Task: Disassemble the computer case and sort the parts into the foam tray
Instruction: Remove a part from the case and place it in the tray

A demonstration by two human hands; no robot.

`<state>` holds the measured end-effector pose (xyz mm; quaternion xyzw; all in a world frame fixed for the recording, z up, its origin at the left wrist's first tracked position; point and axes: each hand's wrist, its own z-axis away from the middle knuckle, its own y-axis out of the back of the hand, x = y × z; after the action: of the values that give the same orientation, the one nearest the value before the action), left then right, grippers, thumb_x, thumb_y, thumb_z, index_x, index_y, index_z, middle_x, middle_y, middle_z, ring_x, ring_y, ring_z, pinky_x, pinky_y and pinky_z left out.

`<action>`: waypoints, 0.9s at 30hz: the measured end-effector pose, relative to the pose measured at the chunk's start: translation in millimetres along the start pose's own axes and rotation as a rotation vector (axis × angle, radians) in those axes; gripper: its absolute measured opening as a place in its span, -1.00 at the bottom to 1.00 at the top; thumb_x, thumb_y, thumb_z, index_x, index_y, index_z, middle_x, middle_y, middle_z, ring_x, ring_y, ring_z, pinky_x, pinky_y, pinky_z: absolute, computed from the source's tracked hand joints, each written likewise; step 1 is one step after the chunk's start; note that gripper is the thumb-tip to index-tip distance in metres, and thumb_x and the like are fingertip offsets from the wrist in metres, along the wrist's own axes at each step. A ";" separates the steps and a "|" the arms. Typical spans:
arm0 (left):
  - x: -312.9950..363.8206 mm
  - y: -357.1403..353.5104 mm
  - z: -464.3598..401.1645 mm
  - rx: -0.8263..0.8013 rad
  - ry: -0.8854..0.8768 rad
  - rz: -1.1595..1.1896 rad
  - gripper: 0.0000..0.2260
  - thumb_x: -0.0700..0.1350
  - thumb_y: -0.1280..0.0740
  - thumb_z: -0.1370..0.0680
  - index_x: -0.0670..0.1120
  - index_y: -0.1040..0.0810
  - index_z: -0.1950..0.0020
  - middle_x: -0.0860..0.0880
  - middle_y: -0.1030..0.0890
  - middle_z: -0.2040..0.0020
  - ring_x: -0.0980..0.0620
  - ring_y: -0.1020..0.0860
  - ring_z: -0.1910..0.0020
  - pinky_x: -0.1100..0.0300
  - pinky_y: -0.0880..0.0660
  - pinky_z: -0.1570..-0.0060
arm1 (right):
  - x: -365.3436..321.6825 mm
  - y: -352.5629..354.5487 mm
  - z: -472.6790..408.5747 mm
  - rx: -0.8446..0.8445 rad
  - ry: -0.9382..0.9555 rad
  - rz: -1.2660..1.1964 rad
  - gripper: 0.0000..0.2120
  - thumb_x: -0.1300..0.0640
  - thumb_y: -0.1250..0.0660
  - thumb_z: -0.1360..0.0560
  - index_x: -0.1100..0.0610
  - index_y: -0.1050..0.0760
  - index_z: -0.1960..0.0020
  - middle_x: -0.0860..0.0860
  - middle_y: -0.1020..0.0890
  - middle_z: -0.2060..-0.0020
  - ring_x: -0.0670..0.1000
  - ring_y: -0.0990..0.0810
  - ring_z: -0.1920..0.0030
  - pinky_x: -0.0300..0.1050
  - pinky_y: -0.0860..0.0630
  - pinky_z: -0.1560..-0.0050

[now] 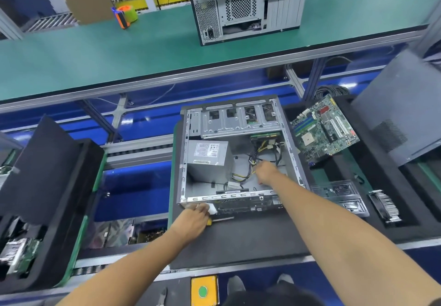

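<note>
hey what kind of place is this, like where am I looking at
Most likely a computer teardown or recycling line in a factory. An opened computer case lies on a black foam tray, a removed motherboard sits in the next tray, and another case stands on the green conveyor belt behind.

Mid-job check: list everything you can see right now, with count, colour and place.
Open computer case: one, grey, centre, on a black mat.
Power supply: one, grey, inside the case, left side.
Cables: a bundle, yellow and black, inside the case.
Motherboard: one, green, in the foam tray on the right.
Heatsink: one, silver, right tray.
Second case: one, grey, on the green upper shelf.
Tape roll: one, green and orange, upper shelf.
Screwdriver: one, yellow handle, at the case front.
Left hand: on the screwdriver handle.
Right hand: among the cables.
</note>
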<state>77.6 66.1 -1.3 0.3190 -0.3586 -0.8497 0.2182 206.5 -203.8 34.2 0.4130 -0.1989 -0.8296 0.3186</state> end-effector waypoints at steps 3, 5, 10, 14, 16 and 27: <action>3.0 -1.0 0.0 0.049 -0.017 0.003 -0.56 -0.16 -0.04 -0.74 -0.29 -0.16 -0.60 -0.30 -0.13 -0.63 -0.20 -0.13 -0.62 -0.10 -0.21 -0.52 | -0.1 -2.1 -1.9 -0.021 -0.005 -0.051 -0.69 0.22 -0.10 -0.67 0.30 -0.44 -0.34 0.31 -0.59 -0.20 0.17 -0.58 -0.03 0.00 -0.50 -0.01; 0.6 -3.4 2.2 0.034 0.013 0.023 -0.55 -0.11 -0.05 -0.75 -0.28 -0.16 -0.61 -0.28 -0.11 -0.64 -0.19 -0.13 -0.62 -0.08 -0.16 -0.55 | 1.5 -5.0 -3.2 -0.037 0.001 -0.012 -0.68 0.21 -0.11 -0.67 0.25 -0.40 -0.39 0.28 -0.59 -0.18 0.12 -0.50 0.05 -0.01 -0.45 0.07; 4.2 -5.8 22.7 0.142 0.066 0.013 -0.52 -0.02 -0.11 -0.73 -0.23 -0.21 -0.59 -0.25 -0.26 -0.58 -0.22 -0.26 -0.55 -0.11 -0.19 -0.56 | -1.8 -5.6 -0.9 -0.071 0.008 0.107 -0.62 0.22 -0.17 -0.65 0.17 -0.29 -0.46 0.31 -0.44 -0.33 0.15 -0.44 -0.02 0.05 -0.45 -0.01; 21.0 -20.7 40.6 0.390 0.079 0.211 -0.56 0.05 -0.33 -0.59 -0.11 -0.49 -0.42 -0.11 -0.55 -0.31 -0.12 -0.53 -0.26 -0.03 -0.44 -0.37 | -1.2 -10.4 -7.8 -0.081 0.017 0.155 -0.53 0.24 -0.23 -0.65 0.15 -0.21 -0.52 0.36 -0.24 -0.49 0.19 -0.35 -0.09 0.03 -0.33 -0.01; 36.3 -25.4 54.3 0.484 0.153 0.395 -0.58 -0.03 -0.43 -0.51 -0.08 -0.52 -0.34 -0.09 -0.56 -0.24 -0.12 -0.53 -0.18 -0.02 -0.50 -0.28 | -0.5 -11.7 -10.4 -0.075 0.028 0.190 -0.52 0.23 -0.25 -0.63 0.17 -0.21 -0.51 0.35 -0.21 -0.51 0.23 -0.42 -0.24 0.01 -0.35 -0.04; 107.7 -67.7 148.5 0.259 1.091 1.272 -0.74 -0.10 -0.30 -0.64 -0.17 -0.50 -0.30 -0.20 -0.43 -0.29 -0.21 -0.39 -0.24 -0.05 -0.32 -0.24 | -15.7 -2.6 22.0 0.030 0.165 0.439 -0.57 0.05 -0.26 -0.59 0.26 -0.41 -0.38 0.31 -0.44 -0.35 0.34 -0.41 -0.35 0.13 -0.38 -0.33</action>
<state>-111.3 115.1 -13.4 0.4442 -0.4087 -0.2446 0.7588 194.9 -189.6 54.2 0.4309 -0.2695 -0.7010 0.5003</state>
